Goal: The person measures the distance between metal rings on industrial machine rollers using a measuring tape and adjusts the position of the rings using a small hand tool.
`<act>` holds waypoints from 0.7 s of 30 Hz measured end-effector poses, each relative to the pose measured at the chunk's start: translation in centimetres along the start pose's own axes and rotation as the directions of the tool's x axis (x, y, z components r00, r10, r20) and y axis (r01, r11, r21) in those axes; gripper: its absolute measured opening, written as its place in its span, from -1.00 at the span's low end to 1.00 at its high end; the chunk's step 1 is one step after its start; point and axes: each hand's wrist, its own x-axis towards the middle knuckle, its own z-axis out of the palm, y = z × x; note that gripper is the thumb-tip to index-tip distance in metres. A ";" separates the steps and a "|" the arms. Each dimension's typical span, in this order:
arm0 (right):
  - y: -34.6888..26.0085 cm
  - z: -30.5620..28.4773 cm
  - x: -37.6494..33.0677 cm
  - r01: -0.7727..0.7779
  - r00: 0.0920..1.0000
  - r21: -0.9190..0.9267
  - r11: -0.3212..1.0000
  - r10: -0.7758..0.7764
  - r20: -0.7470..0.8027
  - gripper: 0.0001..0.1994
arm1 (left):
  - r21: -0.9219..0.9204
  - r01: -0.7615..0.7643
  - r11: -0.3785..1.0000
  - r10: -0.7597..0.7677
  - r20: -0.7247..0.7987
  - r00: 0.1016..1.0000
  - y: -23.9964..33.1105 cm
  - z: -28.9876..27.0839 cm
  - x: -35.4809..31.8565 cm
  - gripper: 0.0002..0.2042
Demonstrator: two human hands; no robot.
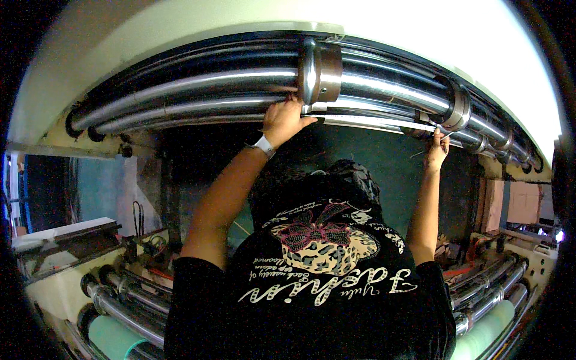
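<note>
Chrome shafts [240, 80] run across in front of me, carrying a wide metal collar [329, 72] with a small screw hole in its side. My left hand [283, 122] is raised just below and left of this collar, fingers curled up against the lower shaft and thumb pointing right. What those fingers grip is hidden. Farther right, my right hand [437, 151] is closed around a thin metal tool, under a second collar [461, 108]. The tool's exact kind is too small to tell. A bright flat metal bar [366, 123] spans between the hands.
A pale machine housing [180, 24] arches over the shafts. More rollers lie low on both sides of my body, with a pale green roll [117, 337] at lower left and another green roll [492, 330] at lower right. A white ledge [63, 233] stands out at left.
</note>
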 end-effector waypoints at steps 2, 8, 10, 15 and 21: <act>-0.5 0.5 -0.4 -0.035 0.999 0.063 0.997 0.035 0.004 -0.85 | -0.031 -0.018 0.999 0.017 -0.032 0.999 -0.1 -0.1 -0.1 -0.51; 0.3 -0.1 0.2 -0.015 1.000 0.035 0.999 0.016 -0.008 -0.86 | -0.051 -0.037 0.998 0.036 -0.036 0.999 0.2 -0.4 -0.1 -0.54; -0.7 0.4 -0.3 -0.054 0.998 0.053 0.997 0.054 0.010 -0.86 | -0.066 -0.079 0.995 0.075 -0.060 0.995 -0.1 -0.1 -0.1 -0.54; -0.5 0.2 -0.1 -0.046 0.999 0.026 0.999 0.046 0.015 -0.85 | -0.030 -0.029 0.999 0.029 -0.021 0.999 0.1 -0.1 0.0 -0.53; -0.2 0.0 0.1 -0.038 0.999 0.011 0.999 0.038 0.025 -0.85 | -0.003 -0.007 1.000 0.007 -0.020 1.000 -0.1 0.3 0.3 -0.49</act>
